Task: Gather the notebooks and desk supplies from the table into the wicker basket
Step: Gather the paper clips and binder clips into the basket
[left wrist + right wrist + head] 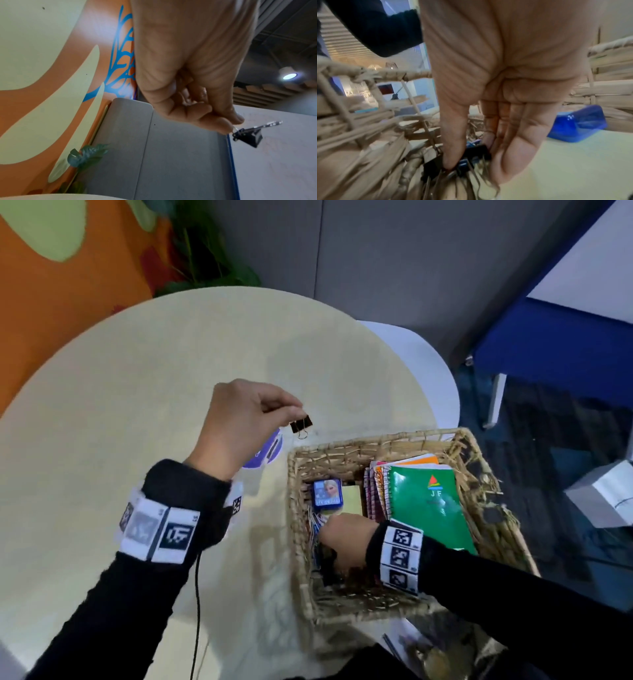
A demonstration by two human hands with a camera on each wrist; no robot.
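The left hand (245, 419) pinches a clip (301, 424) by its wire handle short of the basket (346, 445), so it may slip onto the surface (137, 392), while the right hand (346, 539) grasps clips (467, 159) inside.

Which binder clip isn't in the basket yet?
The binder clip pinched by its wire handle in the left hand, dangling above the table. The other clips lie inside the wicker basket under the right hand.

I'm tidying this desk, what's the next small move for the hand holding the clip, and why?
Probably carry the binder clip rightward over the basket and let go. The left hand pinches it by its wire handle above the table, just outside the rim, while the right hand is already inside among other clips.
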